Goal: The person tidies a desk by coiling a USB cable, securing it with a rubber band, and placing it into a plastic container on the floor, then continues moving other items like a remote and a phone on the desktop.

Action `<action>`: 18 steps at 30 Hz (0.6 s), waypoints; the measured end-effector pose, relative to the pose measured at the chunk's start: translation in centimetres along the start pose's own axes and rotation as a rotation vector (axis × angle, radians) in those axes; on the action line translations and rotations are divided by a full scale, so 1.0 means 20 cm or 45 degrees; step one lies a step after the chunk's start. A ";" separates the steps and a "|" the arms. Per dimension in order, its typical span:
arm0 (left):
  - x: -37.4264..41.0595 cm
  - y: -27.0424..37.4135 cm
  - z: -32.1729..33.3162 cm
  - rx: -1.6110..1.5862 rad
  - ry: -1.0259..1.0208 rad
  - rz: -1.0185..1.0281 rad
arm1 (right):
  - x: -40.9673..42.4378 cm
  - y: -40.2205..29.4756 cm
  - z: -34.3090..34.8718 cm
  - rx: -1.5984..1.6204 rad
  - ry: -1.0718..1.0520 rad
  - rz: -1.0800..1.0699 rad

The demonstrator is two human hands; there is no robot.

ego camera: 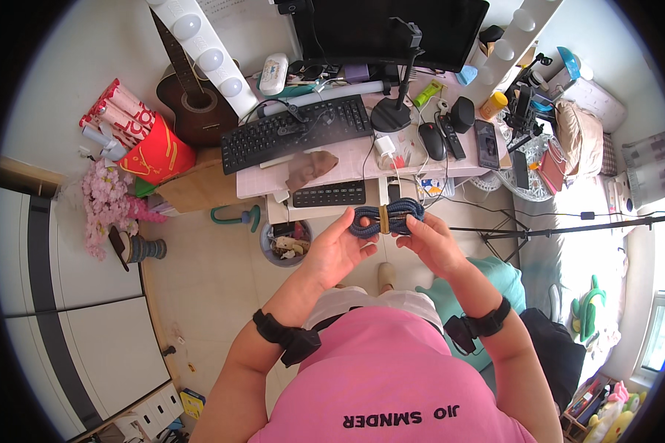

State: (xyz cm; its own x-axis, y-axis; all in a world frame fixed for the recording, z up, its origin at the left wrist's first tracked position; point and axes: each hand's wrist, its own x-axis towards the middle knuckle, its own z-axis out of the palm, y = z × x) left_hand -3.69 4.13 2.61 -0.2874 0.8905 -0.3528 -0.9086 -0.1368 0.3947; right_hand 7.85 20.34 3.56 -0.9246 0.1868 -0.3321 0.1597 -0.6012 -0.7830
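Observation:
A coiled dark-blue braided cord (367, 223) is bound around its middle by a tan band (384, 220). My left hand (341, 246) grips the coil's left end, thumb on top and fingers underneath. At the right end, my right hand (432, 242) pinches the loops between thumb and fingers. The bundle is held up in front of the desk's near edge, above the floor. Parts of the fingers are hidden behind the cord.
Before me a pink desk (255, 183) carries a black keyboard (299, 130), a mouse (432, 141), a phone (486, 144) and a monitor (388, 33). Below left stands a waste bin (266, 252). A tripod (518, 235) reaches in from the right; a guitar (197, 99) leans at left.

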 end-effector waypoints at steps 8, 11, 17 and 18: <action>0.00 -0.01 0.00 0.042 0.028 0.013 | 0.00 0.02 0.01 0.077 0.071 -0.023; -0.01 -0.02 0.00 0.215 0.098 0.102 | 0.01 0.01 0.03 0.104 0.061 -0.045; -0.01 -0.01 0.05 0.826 0.151 0.460 | 0.01 0.03 0.00 0.116 0.112 -0.081; -0.02 0.00 0.06 0.868 0.106 0.491 | 0.01 0.02 0.01 0.126 0.102 -0.083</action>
State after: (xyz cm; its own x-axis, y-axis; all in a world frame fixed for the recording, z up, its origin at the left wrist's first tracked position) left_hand -3.27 4.21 3.74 -0.5907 0.7953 -0.1363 -0.3610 -0.1094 0.9261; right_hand 7.73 20.00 3.22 -0.9006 0.2871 -0.3262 0.0617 -0.6587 -0.7499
